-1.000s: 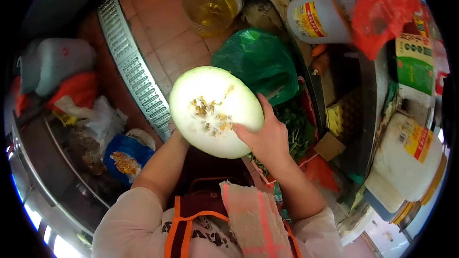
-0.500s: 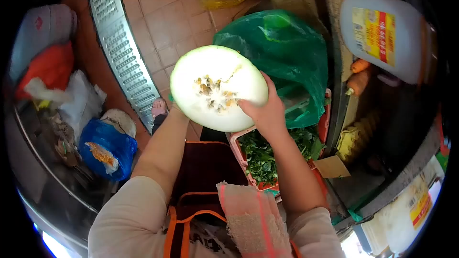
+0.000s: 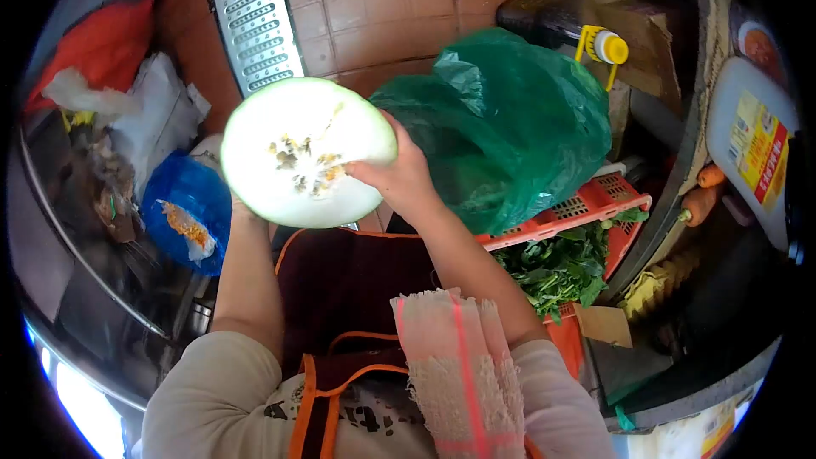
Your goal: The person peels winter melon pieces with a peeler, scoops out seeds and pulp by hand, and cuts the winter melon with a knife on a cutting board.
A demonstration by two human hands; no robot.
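A large cut winter melon (image 3: pixel 280 187), pale green at the rind, is held up in front of me with its white face and seedy core toward me. My right hand (image 3: pixel 408 174) grips its right side, the thumb lying across the cut face near the seeds. At the lower left edge, my left hand (image 3: pixel 241 207) supports the melon, its fingers mostly hidden behind it. To the right of the melon sits a big green plastic bag (image 3: pixel 518 127), over the back of a red crate (image 3: pixel 586 204) with leafy greens (image 3: pixel 552 263) in it.
A metal drain grate (image 3: pixel 255 25) crosses the tiled floor (image 3: pixel 374 13). On the left are a blue bag (image 3: pixel 183 212) and a red bag (image 3: pixel 102 47). Carrots (image 3: pixel 704 200) and a large plastic jug (image 3: pixel 748 149) stand on the right, with a yellow-capped bottle (image 3: pixel 609 48) behind the green bag.
The melon, still in both hands, has moved left, away from the green bag and crate. My view has turned, so the grate, bag and crate appear farther right.
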